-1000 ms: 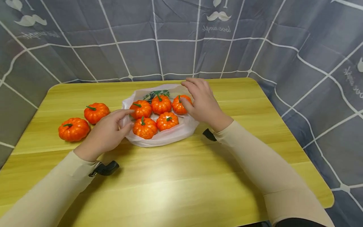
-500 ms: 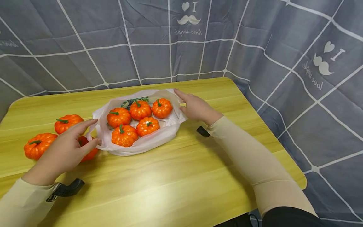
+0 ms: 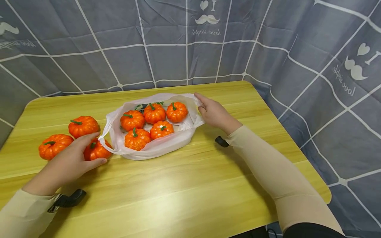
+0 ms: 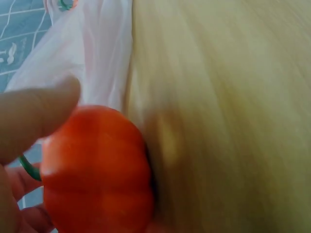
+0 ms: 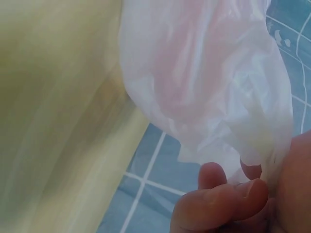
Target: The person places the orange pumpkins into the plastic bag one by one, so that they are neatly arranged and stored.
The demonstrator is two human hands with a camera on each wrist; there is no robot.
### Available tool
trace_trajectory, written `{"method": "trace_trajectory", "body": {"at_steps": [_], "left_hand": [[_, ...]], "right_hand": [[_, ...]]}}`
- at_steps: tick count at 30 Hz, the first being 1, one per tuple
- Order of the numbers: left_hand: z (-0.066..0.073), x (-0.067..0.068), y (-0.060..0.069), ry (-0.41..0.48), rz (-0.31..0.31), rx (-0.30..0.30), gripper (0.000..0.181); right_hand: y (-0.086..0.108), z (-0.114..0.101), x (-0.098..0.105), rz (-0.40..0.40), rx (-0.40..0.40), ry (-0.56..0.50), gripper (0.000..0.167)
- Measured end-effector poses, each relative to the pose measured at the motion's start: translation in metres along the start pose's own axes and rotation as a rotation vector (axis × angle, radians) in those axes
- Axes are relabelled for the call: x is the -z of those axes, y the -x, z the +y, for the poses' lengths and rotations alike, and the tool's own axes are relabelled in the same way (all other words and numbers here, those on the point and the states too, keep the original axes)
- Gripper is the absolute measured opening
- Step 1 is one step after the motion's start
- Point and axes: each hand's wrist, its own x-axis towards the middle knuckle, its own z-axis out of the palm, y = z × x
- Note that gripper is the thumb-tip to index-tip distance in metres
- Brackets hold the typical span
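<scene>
A: Where is everything?

B: In the head view, make the white bag (image 3: 166, 147) the clock's centre. Five pumpkins (image 3: 154, 113) sit inside. Two loose pumpkins (image 3: 84, 127) are on the table (image 3: 166, 198) around nine, and the third loose pumpkin (image 3: 97, 152) is between eight and nine, at the left hand (image 3: 69, 161).

A: Is that hand gripping it?

B: Its thumb and fingers are apart, on either side of the pumpkin. Whether they press on it, I can't tell.

A: And the right hand (image 3: 216, 113)?

B: Between two and three, pinching the bag's edge.

A: What could go wrong?

B: The bag's edge droops beside the third pumpkin, and no hand holds it there, so the left fingers could catch film along with the pumpkin. A hard tug at three could tear thin film or set the five inside rolling.
</scene>
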Motion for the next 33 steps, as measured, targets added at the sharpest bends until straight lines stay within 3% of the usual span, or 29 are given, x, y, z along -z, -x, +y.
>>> {"method": "trace_trajectory", "body": {"at_steps": [6,25,29,33], "left_hand": [[-0.005,-0.004,0.000,0.006,-0.023,0.024,0.093],[-0.003,-0.005,0.003,-0.016,-0.011,0.064,0.091],[0.000,0.004,0.004,-0.004,0.045,0.084,0.089],[0.007,0.026,0.005,0.022,0.149,0.110,0.086]], "right_hand": [[0.001,0.007,-0.004,0.005,0.009,-0.026,0.060],[0.003,0.009,-0.010,0.022,0.030,-0.058,0.061],[0.003,0.010,-0.010,0.015,0.032,-0.062,0.062],[0.005,0.009,-0.010,0.003,0.033,-0.076,0.064]]}}
